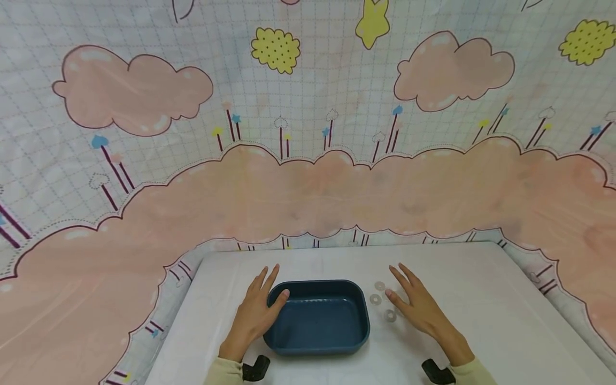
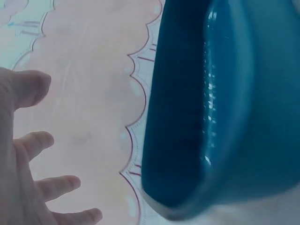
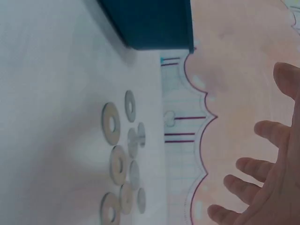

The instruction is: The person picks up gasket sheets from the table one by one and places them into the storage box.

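Note:
A dark blue rectangular tray (image 1: 317, 318) with raised walls and rounded corners sits on the white table. My left hand (image 1: 257, 315) hovers by its left side, fingers spread, thumb overlapping the rim in the head view. The left wrist view has this tray (image 2: 225, 108) close up, apart from the spread fingers. On the other side, my right hand (image 1: 423, 310) is held over the table with straight, spread fingers and nothing in it. Beneath and beside it lie flat metal washers (image 1: 390, 316); the right wrist view shows several washers (image 3: 111, 123) lying loose, some partly hidden by the right hand in the head view.
The white tabletop (image 1: 505, 321) extends on both sides of the tray. Behind and around it hangs a cloth (image 1: 337, 198) printed with pink clouds and yellow shapes. Black wrist cameras (image 1: 256, 368) are strapped at both sleeves.

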Demonstrator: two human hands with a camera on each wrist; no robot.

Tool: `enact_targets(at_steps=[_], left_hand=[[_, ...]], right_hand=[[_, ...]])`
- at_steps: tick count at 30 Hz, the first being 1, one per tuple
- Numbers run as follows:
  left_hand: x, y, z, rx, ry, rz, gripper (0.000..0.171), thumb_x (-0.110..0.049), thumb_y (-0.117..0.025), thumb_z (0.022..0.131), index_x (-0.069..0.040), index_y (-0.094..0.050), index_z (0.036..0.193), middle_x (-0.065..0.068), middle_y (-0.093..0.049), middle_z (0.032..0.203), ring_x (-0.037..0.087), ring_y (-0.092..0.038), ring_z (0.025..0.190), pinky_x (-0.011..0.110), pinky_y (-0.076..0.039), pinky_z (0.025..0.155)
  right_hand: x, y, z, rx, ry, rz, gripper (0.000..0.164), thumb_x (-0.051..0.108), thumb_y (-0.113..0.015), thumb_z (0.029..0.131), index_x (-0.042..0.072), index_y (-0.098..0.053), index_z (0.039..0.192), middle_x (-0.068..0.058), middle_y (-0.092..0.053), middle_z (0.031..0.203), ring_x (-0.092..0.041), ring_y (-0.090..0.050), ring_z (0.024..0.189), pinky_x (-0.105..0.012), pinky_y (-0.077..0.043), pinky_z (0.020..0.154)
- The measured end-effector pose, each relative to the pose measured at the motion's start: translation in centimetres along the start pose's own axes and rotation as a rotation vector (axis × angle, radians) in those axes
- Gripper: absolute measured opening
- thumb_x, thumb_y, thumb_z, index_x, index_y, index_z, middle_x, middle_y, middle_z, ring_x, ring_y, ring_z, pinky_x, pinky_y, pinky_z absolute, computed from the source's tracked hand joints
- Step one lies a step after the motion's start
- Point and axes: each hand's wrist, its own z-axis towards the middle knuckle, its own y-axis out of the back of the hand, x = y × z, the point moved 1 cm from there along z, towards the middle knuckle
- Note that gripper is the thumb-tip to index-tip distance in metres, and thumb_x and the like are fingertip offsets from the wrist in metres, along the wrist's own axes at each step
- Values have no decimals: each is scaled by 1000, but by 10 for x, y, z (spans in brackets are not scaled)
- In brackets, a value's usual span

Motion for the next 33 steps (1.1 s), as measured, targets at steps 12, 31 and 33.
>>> enact_targets(at_steps=[12,31,33], left_hand=[[34,-2,-18,-41,73,-204,67,-22,-63,92,-21,-35,154,18,-44,150,42,-55,125,61,-45,99],[54,-13,-25,58,286,-672,67,2,-65,86,-13,-44,148,18,-58,128,22,-63,96,36,-57,54],[55,-14,-24,68,307,-685,66,2,-65,86,-12,-45,147,17,-59,126,19,-64,93,36,-57,55]], right_hand=[[-26,6,-21,-17,-95,130,58,33,-50,101,7,-35,151,-27,-33,153,-55,-36,135,-71,-36,100],[-62,4,-39,28,-318,288,68,31,-72,88,4,-45,144,-23,-48,146,-40,-52,129,-42,-50,100],[-65,3,-40,33,-344,281,67,32,-73,87,4,-48,143,-22,-52,142,-39,-54,127,-42,-50,100]])
